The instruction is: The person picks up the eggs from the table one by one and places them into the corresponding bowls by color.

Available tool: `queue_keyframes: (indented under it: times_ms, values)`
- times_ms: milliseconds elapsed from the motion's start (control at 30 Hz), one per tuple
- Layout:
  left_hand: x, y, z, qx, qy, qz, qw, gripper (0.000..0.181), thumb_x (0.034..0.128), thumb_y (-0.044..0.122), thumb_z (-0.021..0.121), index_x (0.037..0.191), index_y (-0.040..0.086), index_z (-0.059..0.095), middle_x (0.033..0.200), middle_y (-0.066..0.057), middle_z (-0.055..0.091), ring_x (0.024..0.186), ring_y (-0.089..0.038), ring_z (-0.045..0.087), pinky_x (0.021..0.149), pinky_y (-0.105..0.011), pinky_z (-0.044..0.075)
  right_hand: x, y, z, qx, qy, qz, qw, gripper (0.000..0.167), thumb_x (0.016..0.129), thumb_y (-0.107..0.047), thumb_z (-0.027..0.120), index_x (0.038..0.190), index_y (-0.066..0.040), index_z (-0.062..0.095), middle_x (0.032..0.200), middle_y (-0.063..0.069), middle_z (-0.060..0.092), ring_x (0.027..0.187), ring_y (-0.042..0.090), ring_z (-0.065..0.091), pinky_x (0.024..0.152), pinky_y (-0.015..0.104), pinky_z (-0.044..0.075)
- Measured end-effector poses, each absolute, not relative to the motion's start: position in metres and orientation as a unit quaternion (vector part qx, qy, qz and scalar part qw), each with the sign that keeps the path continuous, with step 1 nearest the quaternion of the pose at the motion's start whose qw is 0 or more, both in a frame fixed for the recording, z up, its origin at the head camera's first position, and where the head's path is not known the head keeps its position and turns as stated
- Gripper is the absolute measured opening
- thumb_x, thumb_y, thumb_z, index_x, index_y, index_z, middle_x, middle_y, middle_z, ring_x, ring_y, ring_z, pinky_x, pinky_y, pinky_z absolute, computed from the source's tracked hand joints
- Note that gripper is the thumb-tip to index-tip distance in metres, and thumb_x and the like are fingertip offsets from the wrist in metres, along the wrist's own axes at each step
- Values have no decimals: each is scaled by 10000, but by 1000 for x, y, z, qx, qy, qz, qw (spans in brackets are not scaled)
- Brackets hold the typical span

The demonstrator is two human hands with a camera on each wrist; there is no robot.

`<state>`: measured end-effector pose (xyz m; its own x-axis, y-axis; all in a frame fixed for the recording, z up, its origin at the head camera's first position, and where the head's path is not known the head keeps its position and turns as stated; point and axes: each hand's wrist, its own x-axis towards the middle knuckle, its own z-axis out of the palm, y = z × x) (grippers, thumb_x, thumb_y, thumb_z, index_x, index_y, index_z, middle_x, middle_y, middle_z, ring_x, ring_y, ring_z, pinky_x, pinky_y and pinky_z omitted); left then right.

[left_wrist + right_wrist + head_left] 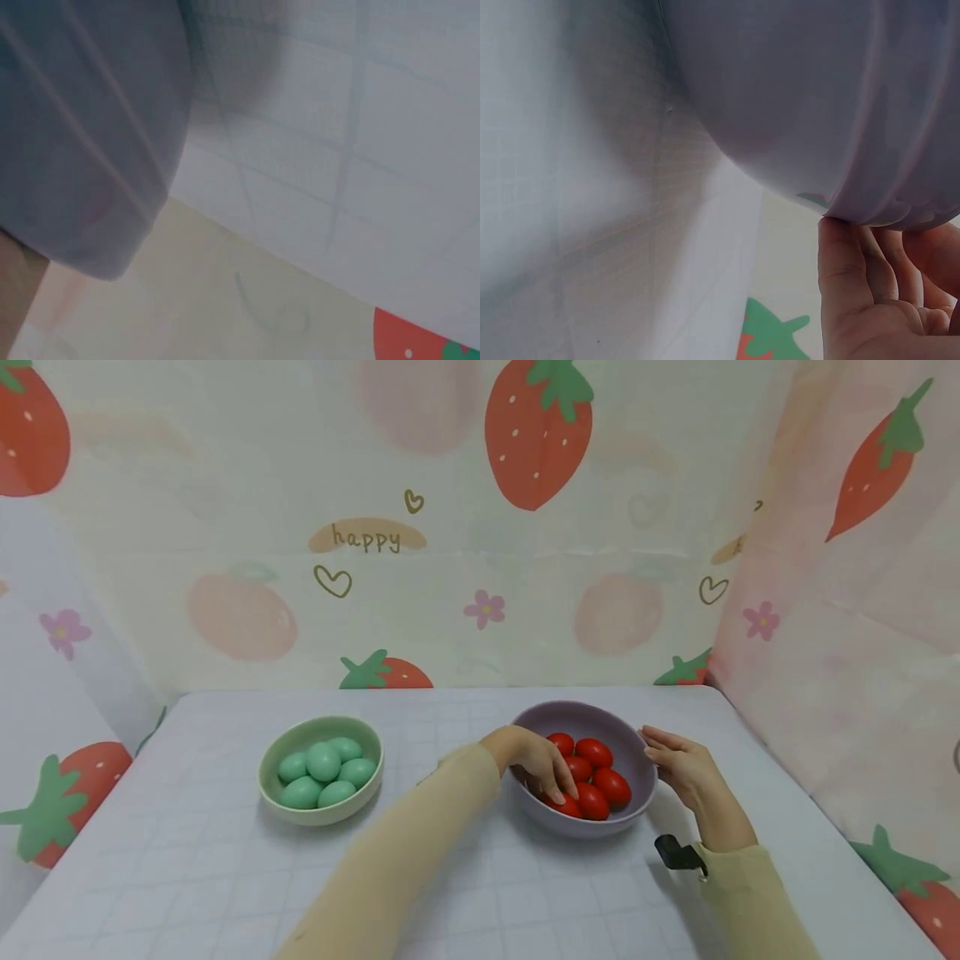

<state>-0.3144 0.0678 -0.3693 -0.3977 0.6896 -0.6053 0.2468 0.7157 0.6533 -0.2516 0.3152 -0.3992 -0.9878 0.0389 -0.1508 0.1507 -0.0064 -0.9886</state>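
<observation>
In the head view, my left hand reaches over the left rim into a purple bowl. Its fingers bend down around a red egg at the bowl's front left; the thumb is hidden. Several more red eggs lie in the same bowl. At the right side, my right hand touches the outer wall near the rim with its fingertips, fingers fairly straight. Close up in the right wrist view, the fingers meet the purple bowl from outside. The left wrist view shows only the bowl's outer wall.
A light green bowl holding several green eggs stands to the left on the white gridded table. Strawberry-print cloth rises behind and along both sides. A black strap piece hangs at the right cuff.
</observation>
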Motion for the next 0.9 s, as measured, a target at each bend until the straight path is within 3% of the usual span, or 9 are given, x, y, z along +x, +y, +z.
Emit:
queue_keyframes:
  times_ms: [133,267,400,600,733,900]
  values:
    - [-314,69,-370,300,803,230,461,334,944,135,634,1274,86,653,956,26,538,874,-97,463,726,-174,430,-253,315,-398,73,707,-702,42,617,962,-2,555,1482,66,230,1459,125,355,945,-82,580,1082,359,321]
    - [-312,70,-371,288,825,230,429,313,921,155,673,1231,110,689,1011,33,561,940,-95,457,757,-181,428,-256,315,-398,72,709,-701,42,618,960,-2,559,1480,71,232,1466,149,331,956,-76,578,1093,373,311]
    - [-307,71,-374,271,854,236,377,281,882,167,725,1160,122,729,1004,27,609,904,-107,491,726,-195,462,-260,316,-399,70,711,-698,47,617,960,-2,559,1480,68,235,1467,154,327,947,-70,580,1053,324,379]
    - [-305,64,-372,226,885,286,291,303,867,103,736,1163,51,701,925,-8,614,746,-192,605,627,-234,507,-272,316,-398,45,717,-692,65,623,960,2,556,1479,85,221,1497,229,241,957,-55,576,856,190,503]
    - [-306,49,-364,256,874,334,241,368,902,130,696,1250,27,641,1084,-89,653,951,-226,623,790,-285,525,-279,322,-395,24,745,-663,75,610,982,-36,537,1489,76,218,1510,256,224,971,-54,564,816,177,506]
    - [-300,14,-358,290,856,401,150,411,952,172,627,1337,35,574,1330,-146,573,1222,-292,525,1016,-377,443,-283,335,-384,-5,823,-563,75,586,1008,-132,521,1496,52,253,1481,276,311,994,-33,566,871,252,517]
